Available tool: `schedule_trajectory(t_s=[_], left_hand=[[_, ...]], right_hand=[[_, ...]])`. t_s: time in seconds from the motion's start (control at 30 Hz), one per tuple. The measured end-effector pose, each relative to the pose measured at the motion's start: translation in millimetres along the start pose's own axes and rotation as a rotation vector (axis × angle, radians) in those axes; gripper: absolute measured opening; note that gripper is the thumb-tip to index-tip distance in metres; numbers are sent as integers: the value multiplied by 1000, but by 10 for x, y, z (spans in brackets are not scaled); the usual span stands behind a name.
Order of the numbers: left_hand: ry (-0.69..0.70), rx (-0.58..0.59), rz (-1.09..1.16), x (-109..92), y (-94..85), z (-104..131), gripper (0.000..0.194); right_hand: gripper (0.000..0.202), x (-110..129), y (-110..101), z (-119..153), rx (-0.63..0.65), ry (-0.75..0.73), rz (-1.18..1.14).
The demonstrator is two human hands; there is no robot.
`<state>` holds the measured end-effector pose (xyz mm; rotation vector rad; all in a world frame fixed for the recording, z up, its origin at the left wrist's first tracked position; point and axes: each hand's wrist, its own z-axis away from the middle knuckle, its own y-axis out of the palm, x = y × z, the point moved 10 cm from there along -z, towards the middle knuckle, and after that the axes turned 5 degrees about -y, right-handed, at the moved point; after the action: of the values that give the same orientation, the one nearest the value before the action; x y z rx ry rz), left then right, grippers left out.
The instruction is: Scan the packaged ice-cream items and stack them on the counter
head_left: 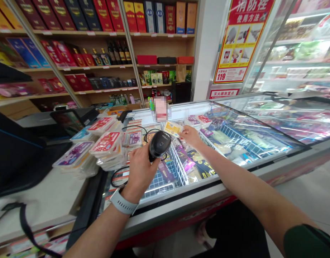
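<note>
A matte black handheld scanner with a rounded, glossy-backed head (159, 144) is tilted up over a glass-topped chest freezer with a pale front rim (165, 213). The left hand (143, 168) grips its handle, fingers wrapped around; a pale grey watch strap (124, 202) circles that wrist. A thin black cable (111, 179) loops near the hand, toward eight o'clock of the scanner.

At about one o'clock of the scanner's head, just beside it in view, is a flat rectangular pack with a yellow label, pale lettering and whitish edges (172, 128). The right hand (190, 137) pinches its right end; whether the pack touches the glass, I cannot tell.

Between four and five o'clock, a white wire basket (177, 163) shows through the glass. At nine o'clock stand stacked clear-and-white plastic packs with red labels (107, 143), and beside them similar packs with purple labels (73, 154). A pale counter (50, 200) extends toward eight o'clock.

Farther off, wooden shelves (73, 32) of boxes and bottles fill eleven to twelve o'clock; a red-and-yellow poster (242, 39) hangs between one and two.
</note>
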<state>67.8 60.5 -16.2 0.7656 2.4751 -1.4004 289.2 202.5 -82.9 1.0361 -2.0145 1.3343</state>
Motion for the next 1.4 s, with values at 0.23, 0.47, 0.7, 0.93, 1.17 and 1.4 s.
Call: schedule_trajectory(t_s=[0.23, 0.47, 0.7, 0.93, 1.17, 1.4], left_hand=[[-15, -21, 8, 6, -19, -3, 45], [-19, -9, 10, -2, -13, -8, 44], [-9, -16, 11, -8, -21, -4, 47], [-15, -17, 21, 7, -21, -4, 47], [-6, -14, 18, -7, -35, -5, 42], [3, -12, 9, -18, -32, -9, 36]], right_hand=[[10, 22, 106, 28, 27, 79, -386], [4, 36, 103, 25, 9, 83, -415], [5, 83, 99, 43, 14, 71, -432], [6, 112, 96, 48, 24, 58, -432], [9, 82, 105, 33, 31, 29, -391], [10, 92, 107, 36, 36, 30, -406]])
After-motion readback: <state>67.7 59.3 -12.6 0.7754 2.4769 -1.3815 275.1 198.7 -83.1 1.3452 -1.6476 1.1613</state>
